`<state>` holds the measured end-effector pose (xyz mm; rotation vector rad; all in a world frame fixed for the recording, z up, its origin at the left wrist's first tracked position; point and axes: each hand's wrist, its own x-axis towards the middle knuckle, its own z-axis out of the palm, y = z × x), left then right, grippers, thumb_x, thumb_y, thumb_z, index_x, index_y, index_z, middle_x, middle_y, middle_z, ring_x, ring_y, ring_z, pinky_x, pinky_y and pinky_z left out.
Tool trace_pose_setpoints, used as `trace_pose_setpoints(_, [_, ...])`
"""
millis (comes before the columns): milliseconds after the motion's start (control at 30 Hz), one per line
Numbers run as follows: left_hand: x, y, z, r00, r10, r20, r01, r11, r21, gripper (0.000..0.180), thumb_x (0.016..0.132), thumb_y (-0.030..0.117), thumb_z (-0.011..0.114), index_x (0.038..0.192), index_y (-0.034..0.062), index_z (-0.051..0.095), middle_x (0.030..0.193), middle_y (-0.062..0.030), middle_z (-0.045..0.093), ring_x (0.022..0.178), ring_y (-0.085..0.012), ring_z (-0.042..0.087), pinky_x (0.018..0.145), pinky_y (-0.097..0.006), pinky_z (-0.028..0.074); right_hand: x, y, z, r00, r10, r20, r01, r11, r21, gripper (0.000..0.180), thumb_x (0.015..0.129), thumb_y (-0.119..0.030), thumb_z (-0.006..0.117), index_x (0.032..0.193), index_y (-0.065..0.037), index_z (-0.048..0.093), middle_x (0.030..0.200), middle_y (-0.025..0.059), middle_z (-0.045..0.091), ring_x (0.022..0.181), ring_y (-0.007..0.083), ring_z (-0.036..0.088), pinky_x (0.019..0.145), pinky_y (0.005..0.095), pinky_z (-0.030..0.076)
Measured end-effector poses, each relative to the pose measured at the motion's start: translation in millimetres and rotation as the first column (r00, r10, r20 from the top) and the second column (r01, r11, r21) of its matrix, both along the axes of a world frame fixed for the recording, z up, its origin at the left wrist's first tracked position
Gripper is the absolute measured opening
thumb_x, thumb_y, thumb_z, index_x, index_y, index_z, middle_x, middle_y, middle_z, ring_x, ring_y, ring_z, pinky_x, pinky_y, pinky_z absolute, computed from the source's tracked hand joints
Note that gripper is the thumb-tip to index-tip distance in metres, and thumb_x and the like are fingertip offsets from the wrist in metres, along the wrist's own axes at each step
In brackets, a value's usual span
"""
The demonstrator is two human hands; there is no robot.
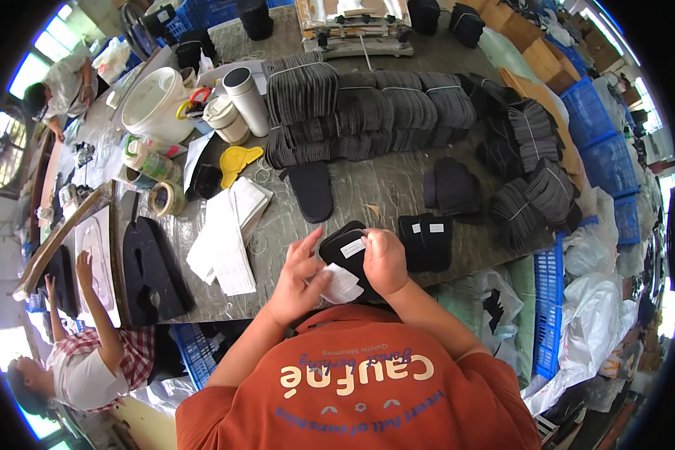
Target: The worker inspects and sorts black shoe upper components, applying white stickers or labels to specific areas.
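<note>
My left hand [300, 281] has its thumb and fingers closed on a small white label sheet [342, 285], near the table's front edge. Just beyond that sheet lies a black, rounded fabric piece [336, 238] with a white label [353, 248] on it. My right hand [385, 262] is curled at the right side of this piece, fingertips pinched by the label; what they pinch is hidden. To its right, black pieces [426, 251] bear small white labels. A single black insole-shaped piece [310, 193] lies farther off, and printed white sheets [229, 236] lie to the left.
Bundled dark insole stacks [367, 112] line the table's middle, with more bundles [536, 199] at right. A tumbler [246, 101], a white bucket [154, 105], tape rolls [165, 198] and a yellow piece [238, 163] stand or lie left. Two other people work at left. Blue crates [547, 307] stand right.
</note>
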<state>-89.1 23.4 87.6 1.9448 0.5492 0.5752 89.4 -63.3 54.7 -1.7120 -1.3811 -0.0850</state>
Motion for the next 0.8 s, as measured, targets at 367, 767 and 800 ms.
trace_pose_setpoints(367, [11,24,13,0.899,-0.318,-0.302,0.366,0.923,0.116,0.008,0.072,0.012,0.07,0.076,0.0054,0.069,0.113,-0.0021,0.059,0.103,-0.0267,0.046,0.094,-0.04,0.033,6,-11,2,0.942,-0.193,-0.273,0.229,0.967,0.106,0.016,0.086,0.003,0.055,0.088,-0.003,0.04,0.078,0.0152,0.053,0.063,0.0268,0.053,0.059,0.0355,0.045])
trace_pose_setpoints(767, [8,27,24,0.919,-0.307,-0.248,0.357,0.914,0.191,0.007,0.075,0.007,0.065,0.071,0.0014,0.066,0.112,-0.0054,0.063,0.12,-0.0322,0.044,0.098,-0.042,0.032,98,-48,-21,0.938,-0.346,-0.034,0.341,0.935,-0.096,0.018,0.087,-0.01,0.061,0.101,-0.002,0.054,0.076,0.01,0.058,0.065,0.0238,0.056,0.065,0.0316,0.047])
trace_pose_setpoints(800, [4,27,26,0.935,-0.282,-0.216,0.316,0.937,0.146,0.006,0.075,0.005,0.064,0.073,-0.0001,0.066,0.108,-0.0072,0.065,0.121,-0.0329,0.044,0.098,-0.042,0.033,77,-42,4,0.948,-0.232,-0.218,0.195,0.964,-0.18,0.016,0.086,-0.01,0.062,0.098,-0.001,0.055,0.077,0.0094,0.058,0.066,0.0212,0.056,0.065,0.0302,0.047])
